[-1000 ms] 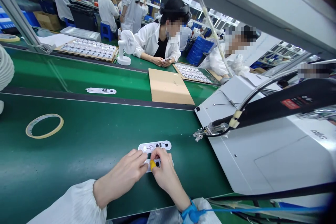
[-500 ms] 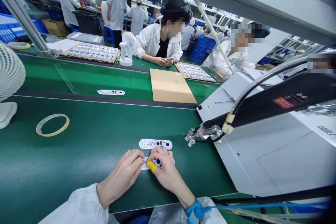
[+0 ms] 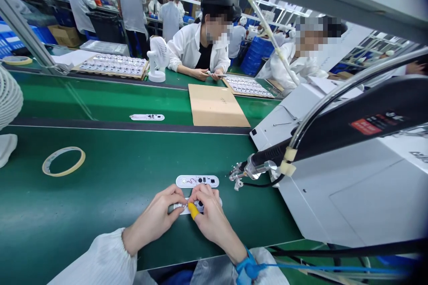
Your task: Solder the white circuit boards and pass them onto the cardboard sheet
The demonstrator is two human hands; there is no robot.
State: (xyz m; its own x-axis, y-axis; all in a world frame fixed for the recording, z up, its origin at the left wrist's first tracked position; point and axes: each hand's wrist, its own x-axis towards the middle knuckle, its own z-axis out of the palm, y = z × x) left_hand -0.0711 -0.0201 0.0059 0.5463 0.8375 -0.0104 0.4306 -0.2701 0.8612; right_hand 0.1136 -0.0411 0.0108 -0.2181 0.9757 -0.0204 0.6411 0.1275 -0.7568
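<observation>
- At the near edge of the green bench mat [image 3: 110,196], a worker's left hand [image 3: 159,216] and right hand [image 3: 210,219] close on a white circuit strip [image 3: 181,206], which lies flat on the mat and is mostly covered by the fingers.
- The strip's long axis runs from 9 to 3 o'clock. The left hand pinches the 9 o'clock end between its fingertips, and the right hand is curled over the 3 o'clock half.
- A yellow finger cot [image 3: 193,210] on the right hand presses down near the strip's middle, so this hand is closer to the centre of the strip.
- A second strip [image 3: 197,181] lies parallel just beyond the fingertips at 12 o'clock, close to them but apart and untouched.
- At 2 o'clock from the hands, the metal tip of a dispensing tool [image 3: 238,174] points towards the second strip's right end. Its black arm reaches out over a white machine housing [image 3: 334,196].
- A ring of tape [image 3: 63,161] lies well apart at 10 o'clock, and a third strip [image 3: 147,117] lies on the conveyor belt [image 3: 100,98] beyond.
- A blue wrist strap [image 3: 246,268] circles the right wrist, and its cord trails off towards 3 o'clock.
</observation>
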